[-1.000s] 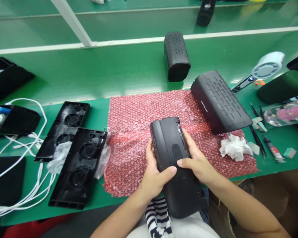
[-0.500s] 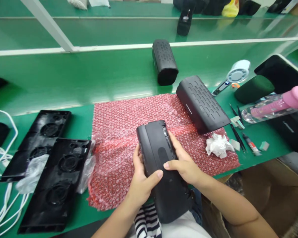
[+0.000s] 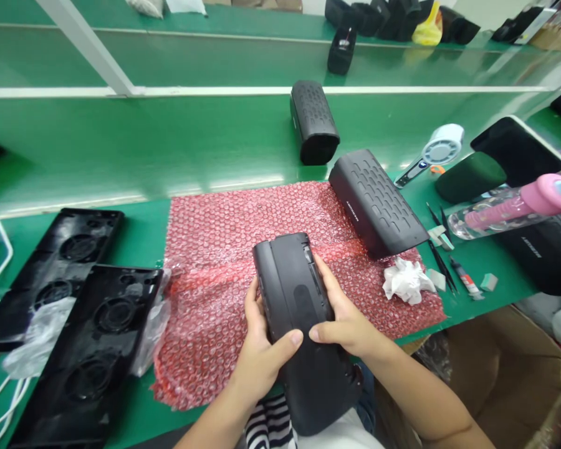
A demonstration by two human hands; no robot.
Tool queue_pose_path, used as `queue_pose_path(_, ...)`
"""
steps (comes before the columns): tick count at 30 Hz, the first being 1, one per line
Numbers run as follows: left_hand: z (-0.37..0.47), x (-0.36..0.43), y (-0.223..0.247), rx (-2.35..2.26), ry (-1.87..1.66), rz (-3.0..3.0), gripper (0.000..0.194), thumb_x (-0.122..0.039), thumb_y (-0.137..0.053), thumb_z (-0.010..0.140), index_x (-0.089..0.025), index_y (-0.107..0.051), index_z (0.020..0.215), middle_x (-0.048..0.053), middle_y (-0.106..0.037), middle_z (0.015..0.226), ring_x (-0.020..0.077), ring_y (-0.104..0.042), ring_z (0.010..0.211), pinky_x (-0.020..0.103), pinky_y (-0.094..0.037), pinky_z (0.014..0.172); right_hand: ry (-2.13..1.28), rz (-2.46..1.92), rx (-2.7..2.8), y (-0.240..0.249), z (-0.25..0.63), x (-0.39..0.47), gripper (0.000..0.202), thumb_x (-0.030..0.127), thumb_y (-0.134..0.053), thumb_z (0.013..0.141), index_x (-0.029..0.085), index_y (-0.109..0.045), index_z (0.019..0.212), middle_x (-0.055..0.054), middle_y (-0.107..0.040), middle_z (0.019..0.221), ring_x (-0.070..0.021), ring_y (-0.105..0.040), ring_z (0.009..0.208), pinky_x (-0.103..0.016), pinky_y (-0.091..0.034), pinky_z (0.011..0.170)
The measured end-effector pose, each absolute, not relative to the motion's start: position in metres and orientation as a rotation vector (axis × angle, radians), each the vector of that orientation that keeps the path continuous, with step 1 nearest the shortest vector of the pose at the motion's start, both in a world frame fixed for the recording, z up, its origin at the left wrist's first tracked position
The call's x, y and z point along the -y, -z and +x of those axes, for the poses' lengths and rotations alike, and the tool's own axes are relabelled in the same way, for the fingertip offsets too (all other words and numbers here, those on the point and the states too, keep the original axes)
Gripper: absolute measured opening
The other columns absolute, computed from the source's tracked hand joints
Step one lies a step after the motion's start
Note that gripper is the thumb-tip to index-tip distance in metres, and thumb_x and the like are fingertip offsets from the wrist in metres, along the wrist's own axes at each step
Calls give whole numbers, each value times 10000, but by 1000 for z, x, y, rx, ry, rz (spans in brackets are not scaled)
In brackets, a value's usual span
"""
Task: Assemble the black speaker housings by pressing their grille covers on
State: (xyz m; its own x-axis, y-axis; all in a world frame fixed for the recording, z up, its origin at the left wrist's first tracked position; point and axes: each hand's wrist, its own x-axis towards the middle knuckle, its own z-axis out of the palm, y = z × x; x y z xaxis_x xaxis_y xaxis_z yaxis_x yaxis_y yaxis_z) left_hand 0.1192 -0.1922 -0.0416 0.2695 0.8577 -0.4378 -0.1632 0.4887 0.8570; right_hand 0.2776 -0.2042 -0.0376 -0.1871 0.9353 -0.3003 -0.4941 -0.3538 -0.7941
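Both hands grip a long black speaker housing (image 3: 295, 293) that stands on end against my lap, its top over the red bubble wrap sheet (image 3: 224, 249). My left hand (image 3: 262, 352) wraps its left side with the thumb across the front. My right hand (image 3: 343, 315) holds the right side, its thumb meeting the left one. A finished black speaker (image 3: 376, 202) with a slotted grille lies on the sheet's far right corner. Another black speaker (image 3: 313, 121) rests on the green belt behind it.
Two black speaker panels (image 3: 88, 349) with round openings lie at the left, with clear plastic bags and white cables. A crumpled white tissue (image 3: 406, 280), tweezers (image 3: 442, 259), a small glue tube (image 3: 465, 277), a white handheld fan (image 3: 434, 156) and a pink-capped bottle (image 3: 514, 206) lie at the right. A cardboard box (image 3: 509, 368) stands below.
The camera has swung right and slightly down, so everything has shifted left in view. Both hands keep the same grip on the housing, thumbs a little closer together.
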Motion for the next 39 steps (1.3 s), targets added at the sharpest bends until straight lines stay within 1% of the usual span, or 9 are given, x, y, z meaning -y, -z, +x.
queue_pose_path(3, 119, 192, 41, -1080, -791, 802, 1055, -465, -769, 688, -323, -81, 1476, 103, -360, 1452, 291, -474, 1279, 392, -431, 1052, -1728, -1005, 658, 36, 277, 205, 1158, 125, -759, 638, 278, -45, 1537, -64, -365, 1514, -237, -482, 1300, -385, -407, 1077)
queue_pose_path(7, 118, 192, 41, -1086, -784, 800, 1069, -476, -776, 677, -324, -81, 1475, 96, -367, 1445, 289, -468, 1281, 389, -425, 1055, -1719, -1008, 646, 34, 277, 206, 1119, 94, -752, 639, 300, -113, 1533, -31, -360, 1520, -234, -457, 1321, -366, -411, 1073)
queue_pose_path(15, 120, 193, 39, -1084, -794, 785, 1072, -483, -773, 676, -321, -80, 1478, 89, -389, 1446, 273, -488, 1268, 360, -450, 1029, -1642, -976, 648, 37, 274, 204, 1110, 67, -756, 602, 248, -172, 1528, -45, -361, 1521, -237, -447, 1323, -344, -398, 1076)
queue_pose_path(22, 119, 193, 41, -1088, -801, 785, 1079, -479, -777, 671, -321, -85, 1483, 99, -383, 1457, 285, -494, 1271, 370, -459, 1022, -1660, -939, 618, 38, 273, 206, 1097, 34, -738, 616, 276, -175, 1525, -35, -390, 1504, -240, -477, 1302, -320, -477, 967)
queue_pose_path(25, 119, 193, 42, -1090, -793, 778, 1078, -470, -779, 672, -327, -85, 1484, 96, -385, 1453, 285, -495, 1270, 375, -456, 1026, -1660, -950, 617, 38, 273, 205, 1100, 28, -739, 618, 276, -171, 1527, -28, -400, 1498, -229, -475, 1305, -317, -450, 1014)
queue_pose_path(28, 118, 193, 43, -1093, -799, 783, 1073, -471, -778, 673, -327, -92, 1484, 96, -386, 1450, 283, -504, 1257, 373, -465, 1015, -1659, -971, 623, 37, 273, 205, 1114, 24, -743, 612, 262, -160, 1530, -29, -411, 1491, -209, -508, 1271, -316, -377, 1098)
queue_pose_path(31, 118, 193, 44, -1093, -799, 782, 1071, -468, -778, 673, -334, -91, 1485, 94, -382, 1452, 287, -499, 1264, 378, -461, 1019, -1653, -978, 627, 37, 274, 204, 1120, 24, -747, 604, 255, -161, 1530, -29, -393, 1503, -202, -521, 1254, -315, -329, 1136)
queue_pose_path(36, 118, 193, 45, -1080, -796, 798, 1065, -476, -775, 676, -338, -92, 1482, 88, -370, 1459, 282, -484, 1278, 374, -449, 1032, -1652, -986, 633, 38, 275, 203, 1119, 23, -748, 600, 261, -171, 1528, -26, -395, 1501, -200, -532, 1237, -318, -332, 1134)
queue_pose_path(39, 117, 193, 46, -1072, -795, 806, 1063, -488, -776, 675, -335, -98, 1479, 88, -363, 1462, 274, -491, 1266, 368, -451, 1030, -1647, -971, 638, 39, 275, 204, 1110, 29, -750, 604, 262, -178, 1526, -27, -398, 1499, -212, -510, 1263, -315, -393, 1083)
